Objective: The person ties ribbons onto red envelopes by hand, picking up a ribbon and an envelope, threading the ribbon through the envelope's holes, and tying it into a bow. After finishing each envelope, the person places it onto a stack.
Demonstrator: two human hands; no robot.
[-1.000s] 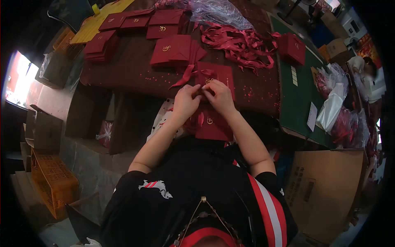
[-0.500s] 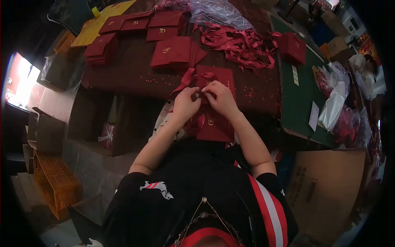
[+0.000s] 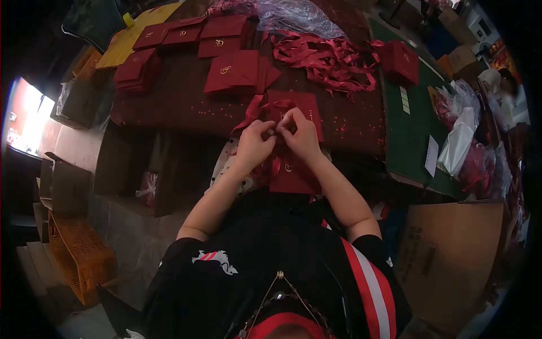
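A dark red card-like folder (image 3: 307, 104) with gold print lies across the table's front edge, its lower part (image 3: 296, 179) hanging toward my lap. Over its middle, my left hand (image 3: 257, 146) and my right hand (image 3: 302, 138) meet with fingertips nearly touching. Both are closed in a pinch on a red ribbon (image 3: 249, 113). One ribbon end trails out to the left above my left hand, and a loop shows just beyond my fingers. The exact spot between the fingertips is hidden.
Stacks of red folders (image 3: 231, 70) stand farther back, with a heap of loose red ribbons (image 3: 327, 62) beside them. Clear plastic (image 3: 299, 17) lies behind. A red stack (image 3: 400, 62) sits at right. Cardboard boxes (image 3: 449, 254) and an orange crate (image 3: 82, 254) flank me.
My right hand's fingers have lifted and curled slightly at the ribbon, and the loop beyond them has shifted a little. My left hand stays almost in place.
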